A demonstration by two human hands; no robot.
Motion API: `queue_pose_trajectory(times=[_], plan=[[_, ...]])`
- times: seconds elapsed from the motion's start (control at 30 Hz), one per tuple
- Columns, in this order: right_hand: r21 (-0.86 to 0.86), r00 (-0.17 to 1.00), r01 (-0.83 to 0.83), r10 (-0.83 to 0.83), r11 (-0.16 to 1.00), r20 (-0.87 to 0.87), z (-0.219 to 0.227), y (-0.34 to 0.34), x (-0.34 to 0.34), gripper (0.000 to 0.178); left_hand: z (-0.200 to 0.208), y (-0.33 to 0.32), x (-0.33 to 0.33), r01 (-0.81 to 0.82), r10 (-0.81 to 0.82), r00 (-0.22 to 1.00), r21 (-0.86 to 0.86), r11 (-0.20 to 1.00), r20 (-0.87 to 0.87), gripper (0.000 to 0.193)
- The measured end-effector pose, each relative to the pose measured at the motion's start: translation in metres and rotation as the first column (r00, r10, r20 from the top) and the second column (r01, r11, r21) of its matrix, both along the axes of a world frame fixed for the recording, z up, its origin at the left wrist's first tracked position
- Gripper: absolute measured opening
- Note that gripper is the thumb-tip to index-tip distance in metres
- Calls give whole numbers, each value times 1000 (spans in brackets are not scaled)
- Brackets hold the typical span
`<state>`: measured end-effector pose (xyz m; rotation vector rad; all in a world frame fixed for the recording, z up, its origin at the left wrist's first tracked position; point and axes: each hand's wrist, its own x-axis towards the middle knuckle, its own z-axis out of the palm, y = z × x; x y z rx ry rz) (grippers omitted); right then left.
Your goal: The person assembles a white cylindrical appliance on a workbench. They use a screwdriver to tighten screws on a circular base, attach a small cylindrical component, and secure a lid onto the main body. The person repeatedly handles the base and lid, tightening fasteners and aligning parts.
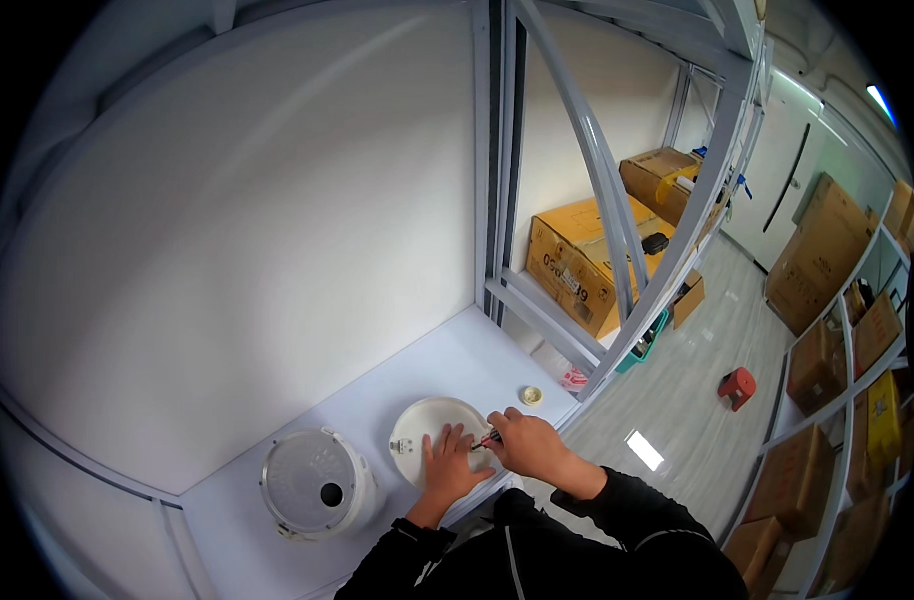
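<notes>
A round white disc (414,462), like a lid, lies on the light work surface (457,362) in front of me. My left hand (451,468) rests on it, fingers spread and pressing flat. My right hand (526,443) is closed around a small screwdriver (486,440) with a dark and red handle. Its thin tip points down at the disc's right side, beside my left fingers; whether it meets a screw is too small to tell. A metal latch-like fitting (402,446) sits on the disc's left part. Beyond my right hand stands a small round dish (532,396) with tiny pieces in it.
Left of the disc stands a white round tub (312,487) with a translucent top and a dark round hole. A grey metal frame (577,345) borders the surface on the right. Cardboard boxes (587,255), a red stool (737,388) and loaded shelves (827,410) are farther right.
</notes>
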<state>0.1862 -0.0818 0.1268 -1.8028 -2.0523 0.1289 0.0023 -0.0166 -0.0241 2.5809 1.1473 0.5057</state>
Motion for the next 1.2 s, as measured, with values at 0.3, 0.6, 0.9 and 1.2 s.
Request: queue_pose_trajectory(times=[0.3, 0.6, 0.9, 1.2], plan=[[-34, 999, 42, -43, 999, -29, 1, 3, 0, 33, 1, -1, 3, -16, 16, 1000, 9, 1000, -16, 81], [184, 963, 147, -98, 972, -250, 36, 5, 9, 26, 11, 0, 4, -26, 26, 999, -8, 1000, -43, 78], [317, 927, 260, -143, 912, -348, -9, 23, 56, 33, 15, -11, 9, 21, -21, 995, 5, 1000, -93, 64], [151, 913, 265, -198, 952, -358, -80, 27, 50, 38, 22, -21, -10, 7, -8, 1000, 53, 999, 13, 51]])
